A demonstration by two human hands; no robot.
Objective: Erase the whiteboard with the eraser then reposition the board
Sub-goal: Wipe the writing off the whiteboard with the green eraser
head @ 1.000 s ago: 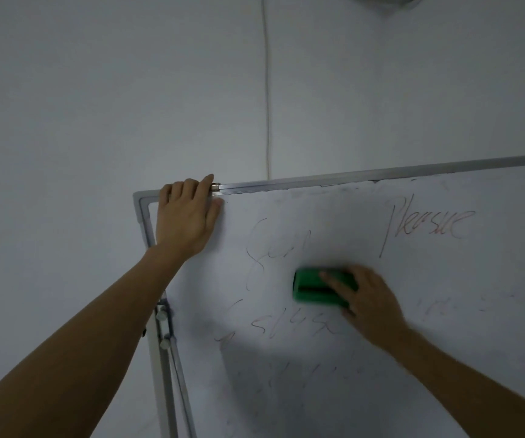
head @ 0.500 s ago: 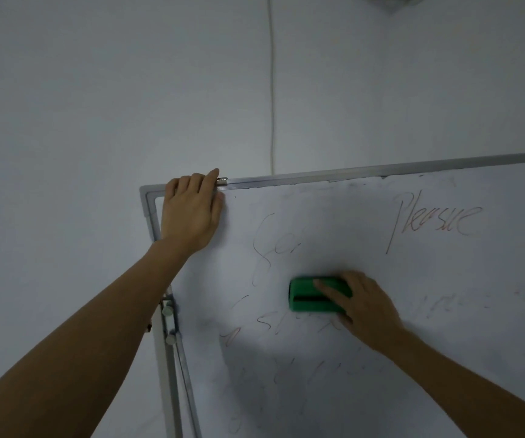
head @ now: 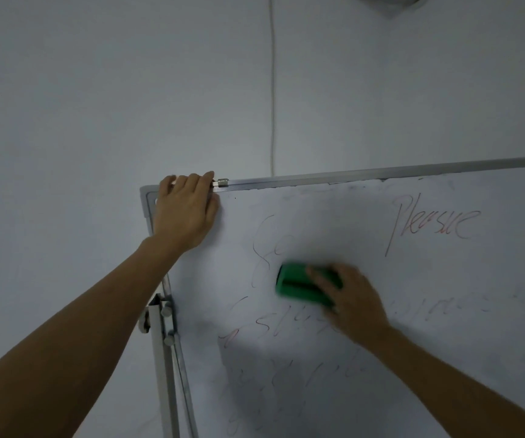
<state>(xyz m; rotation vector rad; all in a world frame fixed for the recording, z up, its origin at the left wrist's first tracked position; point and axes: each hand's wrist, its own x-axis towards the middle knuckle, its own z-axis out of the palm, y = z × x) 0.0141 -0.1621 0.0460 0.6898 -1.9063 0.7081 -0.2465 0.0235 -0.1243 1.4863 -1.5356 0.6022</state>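
Head view: compared with half a second ago, the green eraser [head: 295, 284] sits a little higher on the whiteboard [head: 444, 327], closer beneath the faint "Se" scrawl [head: 270, 245], and less of that scrawl is left. The left hand [head: 185, 213] has stayed at the top left corner, its fingers curled over the grey frame [head: 349, 179] and gripping it just beside a small metal clip [head: 223, 183]. The right hand [head: 354, 306] holds the eraser flat against the board, fingers lying across its back; motion blur hides the thumb. The eraser is a green block with a dark groove along its length, left of the board's middle. The board is white, smudged with half-wiped marks. A red word [head: 434, 226] remains clear at the upper right, and thin red strokes [head: 273, 327] run below the eraser. The board hangs on a grey metal stand [head: 163, 358] before a pale wall [head: 97, 90], where a thin cable [head: 272, 90] runs down.
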